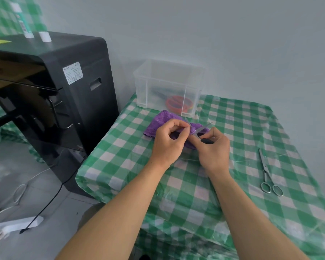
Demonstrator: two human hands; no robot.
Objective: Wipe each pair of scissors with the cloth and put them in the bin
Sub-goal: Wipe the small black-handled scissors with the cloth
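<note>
Over table (251, 128) — L hand (169, 145) pinches cloth (158, 122), R hand (214, 149) grips scissors (203, 128).

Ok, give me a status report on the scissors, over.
Left hand pinches purple cloth round black-handled scissors; right hand grips their handle. Orange-handled pair already in bin; steel pair waits on table. Nothing in the way.

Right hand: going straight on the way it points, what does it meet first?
Probably the purple cloth, pinched by the left hand just ahead of its scissors; the clear bin lies beyond.

Left hand (169, 145), right hand (215, 150), forearms (120, 212) seemingly bare
</note>
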